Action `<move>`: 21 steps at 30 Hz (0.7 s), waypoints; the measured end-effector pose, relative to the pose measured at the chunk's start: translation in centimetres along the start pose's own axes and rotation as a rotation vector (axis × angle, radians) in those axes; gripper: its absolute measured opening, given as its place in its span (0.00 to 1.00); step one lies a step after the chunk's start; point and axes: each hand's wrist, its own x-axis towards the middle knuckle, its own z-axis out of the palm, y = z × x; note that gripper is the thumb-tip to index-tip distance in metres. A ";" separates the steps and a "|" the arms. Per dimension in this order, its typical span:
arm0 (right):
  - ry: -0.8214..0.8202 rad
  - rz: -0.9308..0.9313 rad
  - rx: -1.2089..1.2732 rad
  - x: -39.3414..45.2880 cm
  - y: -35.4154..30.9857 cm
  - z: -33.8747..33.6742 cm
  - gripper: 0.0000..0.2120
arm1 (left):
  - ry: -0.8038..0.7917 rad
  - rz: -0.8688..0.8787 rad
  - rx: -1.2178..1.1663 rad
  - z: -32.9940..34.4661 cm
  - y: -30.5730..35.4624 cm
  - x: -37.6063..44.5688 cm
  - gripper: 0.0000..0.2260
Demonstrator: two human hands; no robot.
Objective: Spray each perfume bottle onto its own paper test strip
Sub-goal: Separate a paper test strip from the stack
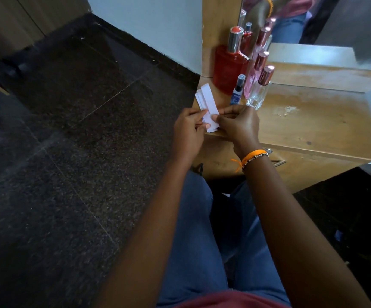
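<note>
Separating one strip from the paper test strips is going best with a light thumb slide — the left hand and right hand are both pinching the fanned stack just before the red bottle, its long axis pointing away toward that bottle.

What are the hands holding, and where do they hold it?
Both hands hold the white paper strips. The left hand and the right hand pinch them near their lower end, at the table's front corner. No perfume bottle is held.
</note>
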 end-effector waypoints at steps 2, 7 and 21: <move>0.026 0.003 0.011 0.0 0.0 0.1 0.09 | -0.005 -0.003 0.006 0.0 0.0 0.1 0.18; 0.054 -0.047 0.077 -0.6 0.2 0.1 0.10 | -0.011 -0.010 0.023 -0.1 0.2 0.0 0.18; 0.065 -0.201 0.194 -3.5 1.4 -3.2 0.06 | 0.038 -0.073 -0.006 0.0 1.6 -0.8 0.17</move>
